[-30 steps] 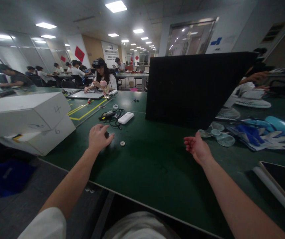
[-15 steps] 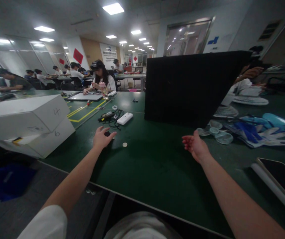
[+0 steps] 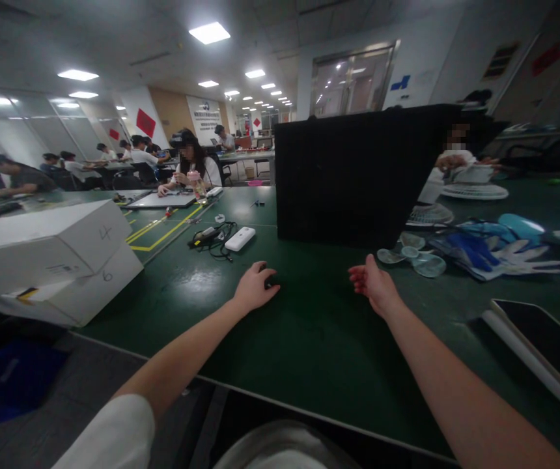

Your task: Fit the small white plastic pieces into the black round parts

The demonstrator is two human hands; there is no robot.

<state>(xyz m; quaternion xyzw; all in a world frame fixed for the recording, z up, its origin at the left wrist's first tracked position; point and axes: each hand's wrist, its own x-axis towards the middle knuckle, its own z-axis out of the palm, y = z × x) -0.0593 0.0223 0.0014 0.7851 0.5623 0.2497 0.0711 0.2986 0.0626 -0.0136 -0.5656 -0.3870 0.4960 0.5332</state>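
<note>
My left hand (image 3: 258, 286) is low over the green table (image 3: 309, 352), palm down. Its thumb and fingers are bent and apart, with a dark patch between them that could be shadow or a small thing. Under the palm I cannot see. My right hand (image 3: 372, 283) rests on its side near the table, thumb up and fingers loosely curved, with nothing visible in it. Just beyond it lies a clear plastic fan blade (image 3: 409, 254). Ahead of both hands stands a large black box (image 3: 353, 182). The small pale round disc seen earlier is out of sight.
Left are stacked white boxes (image 3: 84, 241). A white power-bank-like block (image 3: 240, 239) and black cables (image 3: 211, 242) lie ahead. Right are blue-and-white gloves (image 3: 490, 254), a phone-like slab (image 3: 538, 345) and fan grilles (image 3: 429, 213). People sit at tables beyond.
My left hand has moved right, closer to my right hand, across where the pale disc lay. The disc no longer shows. My right hand stays nearly still; the view has shifted slightly.
</note>
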